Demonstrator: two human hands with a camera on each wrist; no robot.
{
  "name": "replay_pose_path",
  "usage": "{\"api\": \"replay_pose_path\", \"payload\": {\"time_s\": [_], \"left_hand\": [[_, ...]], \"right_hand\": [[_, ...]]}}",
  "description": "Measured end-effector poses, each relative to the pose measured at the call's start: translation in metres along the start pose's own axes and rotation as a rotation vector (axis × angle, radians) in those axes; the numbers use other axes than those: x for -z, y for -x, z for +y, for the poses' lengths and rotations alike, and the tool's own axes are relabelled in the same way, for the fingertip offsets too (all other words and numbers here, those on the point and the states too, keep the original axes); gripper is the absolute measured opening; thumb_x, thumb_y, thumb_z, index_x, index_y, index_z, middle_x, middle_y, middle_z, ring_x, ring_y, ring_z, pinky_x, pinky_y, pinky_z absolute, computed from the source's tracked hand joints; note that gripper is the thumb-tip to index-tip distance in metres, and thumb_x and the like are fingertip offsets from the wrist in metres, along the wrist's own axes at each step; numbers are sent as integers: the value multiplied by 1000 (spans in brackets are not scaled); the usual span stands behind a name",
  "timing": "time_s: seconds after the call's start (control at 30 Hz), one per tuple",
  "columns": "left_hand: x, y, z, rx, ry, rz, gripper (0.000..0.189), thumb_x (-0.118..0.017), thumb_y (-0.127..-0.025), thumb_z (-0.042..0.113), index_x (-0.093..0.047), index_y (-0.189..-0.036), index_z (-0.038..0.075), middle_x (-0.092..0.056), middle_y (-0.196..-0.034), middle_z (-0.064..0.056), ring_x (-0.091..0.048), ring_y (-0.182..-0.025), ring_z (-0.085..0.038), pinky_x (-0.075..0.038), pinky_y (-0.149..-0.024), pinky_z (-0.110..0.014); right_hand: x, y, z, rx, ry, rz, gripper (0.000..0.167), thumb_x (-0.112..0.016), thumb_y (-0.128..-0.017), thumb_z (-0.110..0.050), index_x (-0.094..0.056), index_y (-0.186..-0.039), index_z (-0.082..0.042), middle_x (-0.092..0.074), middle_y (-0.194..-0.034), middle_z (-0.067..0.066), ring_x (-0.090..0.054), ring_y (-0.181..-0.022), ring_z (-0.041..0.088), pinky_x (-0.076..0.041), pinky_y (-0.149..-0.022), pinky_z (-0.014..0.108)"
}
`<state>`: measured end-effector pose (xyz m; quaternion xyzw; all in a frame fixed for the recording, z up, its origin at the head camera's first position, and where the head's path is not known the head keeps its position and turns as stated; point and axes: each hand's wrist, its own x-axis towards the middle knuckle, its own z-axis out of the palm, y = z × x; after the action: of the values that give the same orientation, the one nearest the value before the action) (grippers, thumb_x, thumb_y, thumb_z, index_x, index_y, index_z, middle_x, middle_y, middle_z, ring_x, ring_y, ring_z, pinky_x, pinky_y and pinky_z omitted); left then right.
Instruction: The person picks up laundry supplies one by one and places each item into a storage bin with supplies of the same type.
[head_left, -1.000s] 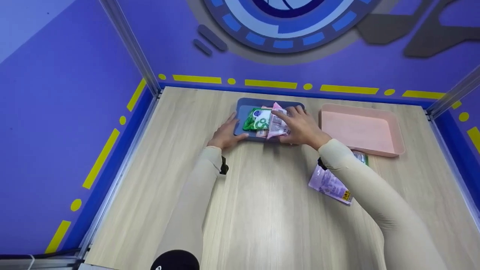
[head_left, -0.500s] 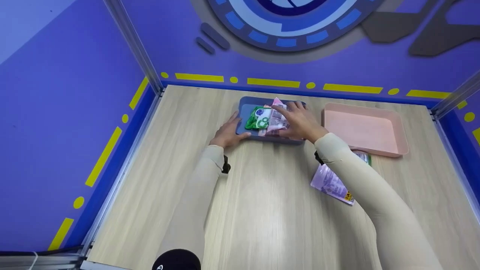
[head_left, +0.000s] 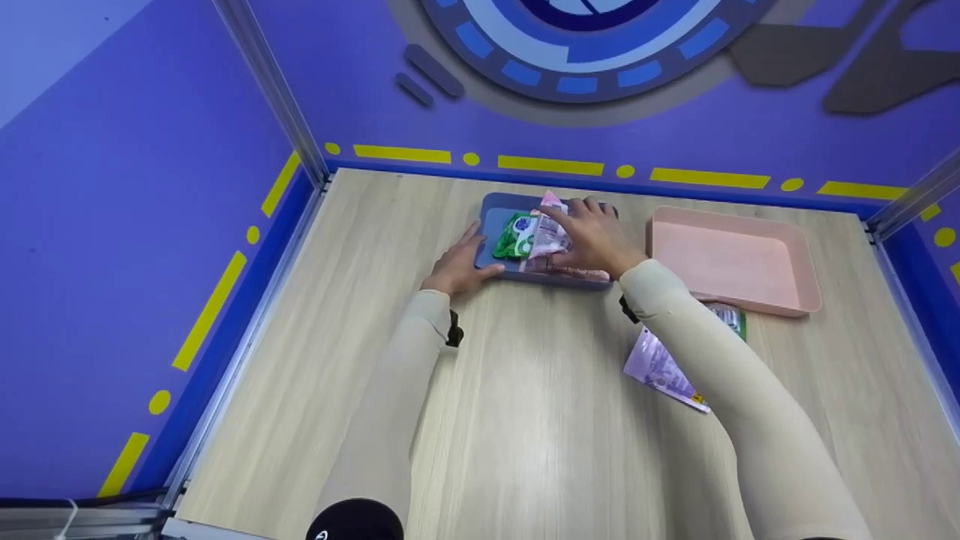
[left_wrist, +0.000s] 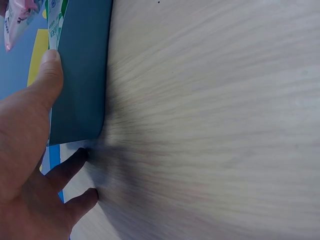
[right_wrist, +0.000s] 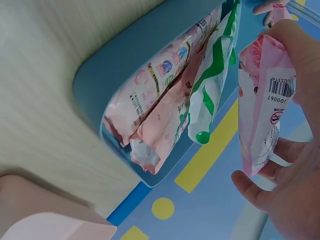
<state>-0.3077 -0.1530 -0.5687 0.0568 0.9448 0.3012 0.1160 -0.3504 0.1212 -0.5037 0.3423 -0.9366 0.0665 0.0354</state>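
My left hand (head_left: 456,268) lies against the left end of a blue-grey tray (head_left: 491,221). Its thumb presses the rim in the left wrist view, while the other fingers spread round the corner, nearly straight. Over the tray, my right hand (right_wrist: 305,130) pinches a pink rose-printed soft packet (right_wrist: 262,95) between thumb and fingers, upright and apart from the packets below. Inside the tray stand a green and white packet (right_wrist: 212,85) and two pale pink packets, one flowered (right_wrist: 145,82) and one plainer (right_wrist: 167,115), packed side by side.
A pink tray (head_left: 739,262) stands to the right of the blue-grey one. In front of it a purple pouch (head_left: 660,367) and a green-edged packet (head_left: 731,319) lie on the wood-look table (head_left: 525,390), partly hidden by my right forearm. Blue panels (head_left: 187,187) enclose the table.
My right hand has shifted slightly left with the pink packet, uncovering more of the pale pink packets in the tray. My left hand stays against the tray. The head view has shifted a little.
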Motion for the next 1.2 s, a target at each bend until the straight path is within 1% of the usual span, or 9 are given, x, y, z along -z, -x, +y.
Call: {"api": "replay_pose_path", "payload": {"time_s": [0.2,0.43,0.67,0.8,0.9,1.1,1.2], "left_hand": [[0,-1,0,0,1,1,84,-66,-98,52,-32,-162,10,-3,-174,4,-22,-155,-28,-25,-125,-44],[-3,-1,1,14,-2,11,84,-65,-97,54,-32,-162,11,-2,-174,6,-22,-155,-25,-25,-125,-42],[-2,0,2,21,18,16,83,-67,-98,50,-31,-162,12,-3,-174,6,-21,-156,-25,-24,-125,-44],[-2,1,2,11,24,17,83,-66,-98,50,-31,-162,11,-3,-174,5,-20,-156,-25,-24,-125,-44],[-2,2,2,6,16,15,84,-66,-98,51,-30,-163,11,-3,-174,4,-20,-156,-25,-23,-125,-44],[0,3,3,-4,21,26,84,-67,-98,50,-30,-162,10,-3,-174,2,-19,-156,-26,-23,-125,-45],[0,3,2,2,23,21,84,-66,-98,50,-30,-163,11,-2,-174,3,-18,-157,-25,-23,-125,-45]], "right_hand": [[-5,-12,-5,-2,-8,-10,91,-86,-79,-48,-43,-156,-26,-50,-146,22,-44,-130,46,-36,-107,70],[-13,-22,-8,-23,1,-23,98,-88,-77,-49,-39,-158,-26,-50,-147,22,-43,-132,47,-34,-109,71],[-20,-32,-11,-32,-6,-28,101,-89,-77,-47,-35,-159,-25,-49,-147,23,-43,-133,47,-33,-110,72],[-24,-35,-12,-49,-26,-63,106,-90,-76,-48,-32,-161,-27,-46,-151,22,-40,-136,47,-30,-113,72],[-25,-38,-13,-62,-30,-84,105,-90,-77,-47,-31,-161,-27,-43,-154,21,-39,-138,46,-28,-114,72],[-26,-43,-16,-73,-18,-87,101,-88,-80,-45,-31,-161,-27,-43,-154,22,-39,-138,46,-28,-114,71],[-28,-44,-17,-83,-25,-98,102,-88,-80,-46,-30,-162,-28,-42,-155,22,-38,-139,46,-26,-115,72]]}}
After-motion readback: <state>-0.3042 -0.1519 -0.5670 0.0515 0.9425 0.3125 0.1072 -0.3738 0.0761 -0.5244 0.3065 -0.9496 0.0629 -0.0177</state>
